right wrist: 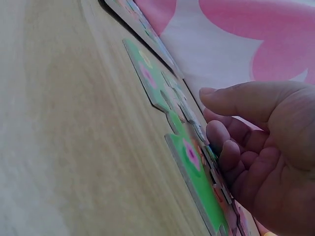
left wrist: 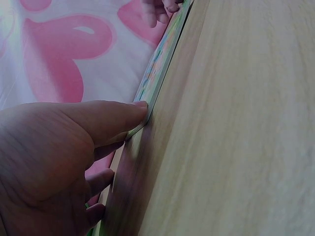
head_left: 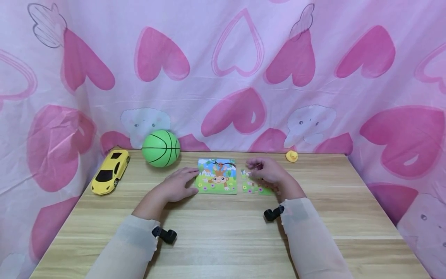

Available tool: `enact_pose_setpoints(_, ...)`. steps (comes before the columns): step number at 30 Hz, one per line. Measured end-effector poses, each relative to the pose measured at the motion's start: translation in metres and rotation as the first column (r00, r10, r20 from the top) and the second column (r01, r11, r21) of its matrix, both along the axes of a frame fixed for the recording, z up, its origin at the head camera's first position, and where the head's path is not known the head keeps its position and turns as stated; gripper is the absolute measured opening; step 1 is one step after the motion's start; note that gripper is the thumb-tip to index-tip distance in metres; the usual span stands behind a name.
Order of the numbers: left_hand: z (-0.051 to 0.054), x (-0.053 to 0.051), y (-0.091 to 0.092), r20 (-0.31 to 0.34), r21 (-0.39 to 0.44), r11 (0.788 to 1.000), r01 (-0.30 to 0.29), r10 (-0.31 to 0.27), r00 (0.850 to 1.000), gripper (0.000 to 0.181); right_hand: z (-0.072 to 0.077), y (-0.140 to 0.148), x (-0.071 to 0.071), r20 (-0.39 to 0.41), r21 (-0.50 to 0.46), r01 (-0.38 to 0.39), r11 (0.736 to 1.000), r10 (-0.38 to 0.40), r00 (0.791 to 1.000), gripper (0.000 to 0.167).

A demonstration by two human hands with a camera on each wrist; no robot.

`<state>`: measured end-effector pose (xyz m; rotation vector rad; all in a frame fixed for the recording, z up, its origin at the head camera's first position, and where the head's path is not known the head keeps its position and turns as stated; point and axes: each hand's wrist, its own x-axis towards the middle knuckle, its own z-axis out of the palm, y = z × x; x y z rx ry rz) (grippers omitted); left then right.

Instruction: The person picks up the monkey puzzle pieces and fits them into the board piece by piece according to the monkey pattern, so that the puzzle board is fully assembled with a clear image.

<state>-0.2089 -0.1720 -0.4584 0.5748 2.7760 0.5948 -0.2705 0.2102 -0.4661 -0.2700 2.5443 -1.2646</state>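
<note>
A square picture puzzle (head_left: 217, 176) with a monkey hanging from a branch lies flat on the wooden table. My left hand (head_left: 179, 184) rests at its left side, fingers spread, with the thumb (left wrist: 133, 110) touching the near corner. To the right of the puzzle lie several joined or closely set puzzle pieces (right wrist: 189, 152), green with flowers along the near edge. Over their far part is my right hand (head_left: 271, 170), its thumb held out and its fingers loosely bent. No piece shows between thumb and fingers, and the hand hides some of the pieces.
A green ball (head_left: 161, 148) with black lines stands at the back left, beside a yellow toy car (head_left: 110, 171). At the back right sits a small yellow rubber duck (head_left: 292, 156). A pink heart-patterned curtain (head_left: 237, 46) hangs behind the wooden table (head_left: 223, 240).
</note>
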Motion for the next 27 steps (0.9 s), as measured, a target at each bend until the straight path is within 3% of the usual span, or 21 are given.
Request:
enact_pose_setpoints(7,-0.0013,-0.001,-0.0011,-0.002,-0.003,1.0,-0.003,0.003,1.0,0.073,-0.0016,-0.0012,-0.0023,0.01,0.002,0.002,1.0,-0.002,1.0,0.047)
enact_pose_setpoints(14,-0.0015,-0.0002,-0.0011,0.0,0.003,1.0,-0.004,0.004,1.0,0.073,-0.0016,-0.0031,-0.0005,0.1,-0.003,0.04,0.999,-0.039,0.994,0.048)
enact_pose_setpoints(21,-0.001,-0.0003,0.0004,-0.011,0.004,1.0,0.003,-0.003,1.0,0.073,-0.0025,-0.0048,-0.0022,0.033,0.051,0.034,0.998,-0.036,0.999,0.046)
enact_pose_setpoints(27,-0.0016,-0.001,-0.0011,-0.015,0.007,1.0,0.009,-0.009,1.0,0.073,-0.0028,-0.0073,-0.002,0.044,0.048,0.069,0.996,-0.071,0.996,0.046)
